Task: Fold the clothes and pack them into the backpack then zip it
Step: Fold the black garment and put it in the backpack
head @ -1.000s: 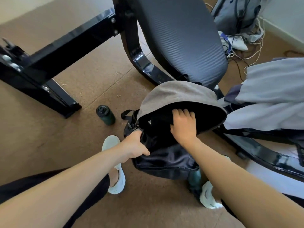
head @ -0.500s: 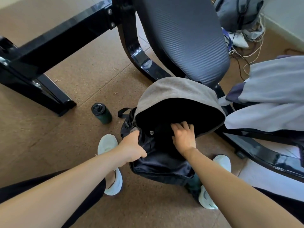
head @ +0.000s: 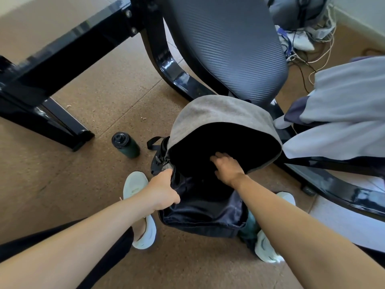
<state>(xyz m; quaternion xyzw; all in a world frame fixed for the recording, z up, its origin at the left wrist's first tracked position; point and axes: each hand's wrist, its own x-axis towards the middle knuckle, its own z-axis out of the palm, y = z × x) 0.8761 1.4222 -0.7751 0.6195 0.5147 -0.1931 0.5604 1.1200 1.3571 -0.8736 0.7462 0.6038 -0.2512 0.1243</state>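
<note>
One backpack (head: 208,209) on the floor from where I'm watching, grey flap thrown back and the dark main compartment gaping open, sitting right between two pale sneakers, a left one (head: 137,190) and a right one (head: 268,253). One dark green bottle (head: 125,144) stands on the brown floor (head: 104,105) just left of the bag, and one black chair (head: 225,49) sits right behind it. Off to the right there's a pile of pale grey clothes (head: 343,113), can't really count how many pieces, well apart from the bag's opening. Two hands in play: left hand (head: 162,192) has its fingers curled around the bag's left edge near the zipper, gripping the fabric. Right hand (head: 227,167) reaches into the opening with fingers spread and fairly straight, fingertips disappearing into the dark interior, so I can't tell what they touch in there.
</note>
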